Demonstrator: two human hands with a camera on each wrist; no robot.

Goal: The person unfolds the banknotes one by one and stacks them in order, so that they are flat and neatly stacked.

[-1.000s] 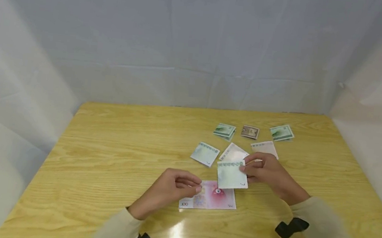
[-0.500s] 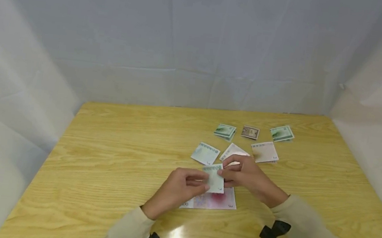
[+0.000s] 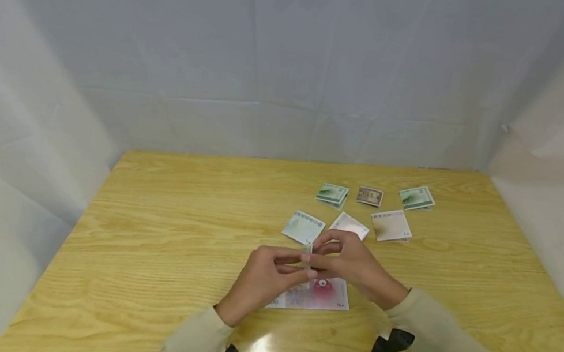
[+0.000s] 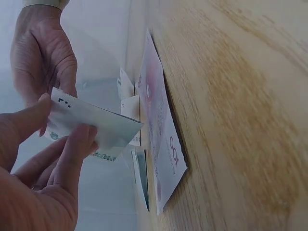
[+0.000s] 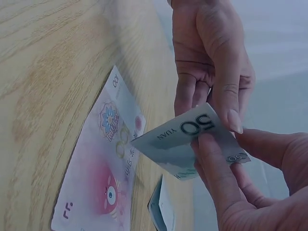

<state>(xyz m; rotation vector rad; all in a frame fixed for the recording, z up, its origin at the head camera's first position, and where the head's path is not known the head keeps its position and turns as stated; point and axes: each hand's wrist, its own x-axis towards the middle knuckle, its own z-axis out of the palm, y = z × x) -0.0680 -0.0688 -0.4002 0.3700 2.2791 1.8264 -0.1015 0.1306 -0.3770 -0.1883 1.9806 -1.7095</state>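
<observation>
A folded green 50 yuan banknote (image 5: 178,142) is pinched between my two hands above the table. In the head view it shows nearly edge-on, as a narrow strip. Thumb and fingers of my left hand (image 3: 266,276) hold it from the left. My right hand (image 3: 355,265) pinches it from the other side, with a fingertip on the printed 50 in the right wrist view. Beneath the hands, a pink 100 banknote (image 3: 333,299) lies unfolded on the table; my left hand covers part of it in the head view.
Beyond my hands lie several folded notes: a pale green one (image 3: 302,227), two pale ones (image 3: 351,224) (image 3: 391,226), a brown one (image 3: 369,196) and two green ones (image 3: 332,193) (image 3: 416,198). White sheeting (image 3: 292,84) surrounds the wooden table (image 3: 176,233).
My right hand has carried the folded green banknote left to my left hand, which has moved slightly right and now grips it too. The note has turned edge-on to the head view.
</observation>
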